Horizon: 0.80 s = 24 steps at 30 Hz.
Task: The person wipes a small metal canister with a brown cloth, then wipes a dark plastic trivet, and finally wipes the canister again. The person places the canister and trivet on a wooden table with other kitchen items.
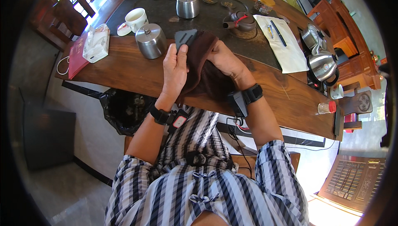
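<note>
My left hand [175, 69] grips a small dark grey slotted piece [185, 37], its thumb on the front face. A dark brown cloth [199, 61] hangs between my hands over the table's near edge. The cloth's upper part is bunched in my right hand [228, 61], whose fingertips are partly hidden by the fabric. Just left of my left hand stands a lidded stainless steel canister [151, 41]; a second steel canister [187, 5] is beyond the grey piece. A brown clay teapot [241, 21] with a red cord sits up and right of my right hand.
On the wooden table [124, 61] are a white mug [136, 19], a tissue pack [97, 44], a red paper bag [76, 59], pens on a pale cloth [287, 51], a lidded jar [264, 4], a steel kettle [321, 65] and a red-capped jar [326, 107]. A black-lined bin [126, 111] stands below.
</note>
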### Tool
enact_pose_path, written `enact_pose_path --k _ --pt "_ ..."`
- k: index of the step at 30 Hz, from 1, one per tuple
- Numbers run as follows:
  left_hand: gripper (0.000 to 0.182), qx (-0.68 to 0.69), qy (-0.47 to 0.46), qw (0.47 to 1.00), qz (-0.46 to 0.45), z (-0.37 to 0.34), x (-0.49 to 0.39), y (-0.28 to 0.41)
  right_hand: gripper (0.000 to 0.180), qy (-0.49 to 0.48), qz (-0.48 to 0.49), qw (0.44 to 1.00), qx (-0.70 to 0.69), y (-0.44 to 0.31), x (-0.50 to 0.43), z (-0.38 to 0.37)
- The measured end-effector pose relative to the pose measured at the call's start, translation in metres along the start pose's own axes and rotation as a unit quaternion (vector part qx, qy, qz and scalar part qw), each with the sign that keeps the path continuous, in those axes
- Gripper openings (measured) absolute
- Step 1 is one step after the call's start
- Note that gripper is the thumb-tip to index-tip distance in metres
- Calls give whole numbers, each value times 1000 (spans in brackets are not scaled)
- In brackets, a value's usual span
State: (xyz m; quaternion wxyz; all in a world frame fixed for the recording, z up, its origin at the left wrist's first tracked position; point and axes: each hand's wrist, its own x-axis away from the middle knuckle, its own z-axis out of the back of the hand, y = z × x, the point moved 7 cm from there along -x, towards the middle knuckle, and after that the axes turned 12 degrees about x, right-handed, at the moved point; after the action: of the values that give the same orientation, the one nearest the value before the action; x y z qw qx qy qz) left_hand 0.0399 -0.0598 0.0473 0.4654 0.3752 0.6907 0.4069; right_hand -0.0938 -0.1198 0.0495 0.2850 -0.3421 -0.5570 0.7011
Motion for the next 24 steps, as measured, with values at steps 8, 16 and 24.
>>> enact_pose_path --k 8,16,24 --pt "28 -55 -8 998 -30 -6 6 5 22 -60 -8 998 36 -14 2 7" --pt "24 -14 -59 997 -40 -11 5 7 15 98 18 995 13 -6 -1 21" --pt "22 -41 -20 998 -51 -10 6 12 23 -4 26 999 36 -22 3 23"
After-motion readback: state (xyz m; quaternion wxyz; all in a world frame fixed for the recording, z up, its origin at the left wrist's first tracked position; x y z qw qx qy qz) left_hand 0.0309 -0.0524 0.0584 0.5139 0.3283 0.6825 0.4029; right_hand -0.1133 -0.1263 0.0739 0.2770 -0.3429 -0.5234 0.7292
